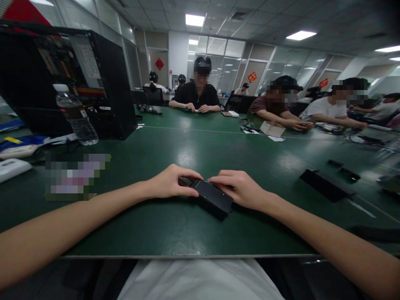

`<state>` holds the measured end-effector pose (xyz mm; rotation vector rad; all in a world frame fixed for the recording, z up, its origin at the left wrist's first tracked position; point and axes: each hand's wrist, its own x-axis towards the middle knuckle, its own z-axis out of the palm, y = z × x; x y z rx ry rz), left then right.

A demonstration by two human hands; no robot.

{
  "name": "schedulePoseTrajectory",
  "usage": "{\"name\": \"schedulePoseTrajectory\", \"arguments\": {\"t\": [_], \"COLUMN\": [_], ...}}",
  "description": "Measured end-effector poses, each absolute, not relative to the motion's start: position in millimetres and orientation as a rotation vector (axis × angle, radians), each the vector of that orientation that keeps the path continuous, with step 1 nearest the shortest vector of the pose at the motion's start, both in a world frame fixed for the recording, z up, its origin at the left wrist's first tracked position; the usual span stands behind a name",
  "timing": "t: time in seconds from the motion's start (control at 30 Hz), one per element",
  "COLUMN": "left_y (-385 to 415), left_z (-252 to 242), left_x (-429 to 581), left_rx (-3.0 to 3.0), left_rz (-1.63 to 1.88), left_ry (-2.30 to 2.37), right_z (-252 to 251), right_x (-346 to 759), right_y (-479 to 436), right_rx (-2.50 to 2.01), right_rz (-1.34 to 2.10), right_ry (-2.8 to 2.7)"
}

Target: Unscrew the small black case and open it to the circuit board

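Black rectangular plastic-looking box (pixel 215 198), pinched by L hand (pixel 167 182), shd be steadied w/ R hand (pixel 245 189) (far edge, grip unclear) used gently.

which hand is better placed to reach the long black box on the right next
Probably the right hand: it is nearer the long black box; the left hand is farther, past the black case.

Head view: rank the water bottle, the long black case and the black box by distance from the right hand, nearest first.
1. Black box: between the right hand and left hand.
2. Long black case: off to the right.
3. Water bottle: far left.
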<state>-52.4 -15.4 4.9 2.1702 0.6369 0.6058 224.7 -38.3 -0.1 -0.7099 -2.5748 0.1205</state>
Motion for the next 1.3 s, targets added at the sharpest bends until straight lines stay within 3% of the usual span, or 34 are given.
{"name": "schedulePoseTrajectory", "arguments": {"t": [0.23, 0.53, 0.77, 0.97, 1.3], "left_y": [-14.2, -12.5, -12.7, -11.4, -14.8], "left_z": [5.5, 2.2, 4.6, 4.0, 3.7], "left_x": [-53.0, -51.9, -52.3, -53.8, -51.6], "left_rx": [1.984, 1.983, 2.076, 2.098, 1.998], "left_rz": [0.572, 0.59, 0.579, 0.558, 0.602], "left_ry": [0.643, 0.638, 0.684, 0.653, 0.651], "right_z": [2.6, 0.6, 1.7, -1.3, -4.3], "right_x": [236.4, 228.9, 233.9, 231.7, 232.8], "right_y": [-35.4, -38.0, -35.5, -33.2, -29.6], "right_rx": [-0.666, -0.644, -0.546, -0.45, -0.424], "right_rz": [-0.186, 0.013, -0.139, 0.092, 0.055], "right_ry": [-2.667, -2.628, -2.645, -2.56, -2.572]}}
